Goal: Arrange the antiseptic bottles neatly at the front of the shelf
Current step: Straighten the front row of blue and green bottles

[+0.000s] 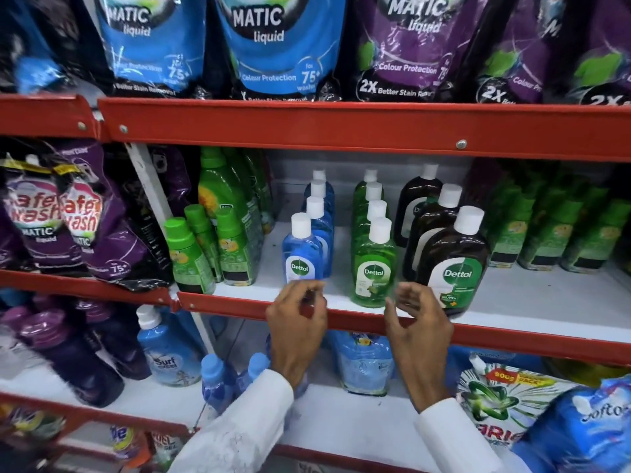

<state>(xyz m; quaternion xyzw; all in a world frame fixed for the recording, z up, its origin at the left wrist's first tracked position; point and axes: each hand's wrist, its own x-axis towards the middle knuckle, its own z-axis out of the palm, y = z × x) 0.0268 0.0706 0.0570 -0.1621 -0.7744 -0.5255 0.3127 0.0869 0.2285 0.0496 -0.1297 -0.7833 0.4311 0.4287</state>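
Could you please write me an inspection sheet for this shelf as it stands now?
Surface: white middle shelf with red front lip, bare patches between rows.
Job's things: three front-to-back rows of white-capped Dettol bottles; front blue bottle sits further back than front green bottle and front dark brown bottle, which stands nearest the lip.
Clutter: green-capped green bottles at left, blurred green packs at right.
Grippers: left hand below the blue bottle, right hand between green and brown; fingers curled, holding nothing.
Cables: nothing seen.
Surroundings: blue and purple detergent pouches above; softener bottles and packs below.
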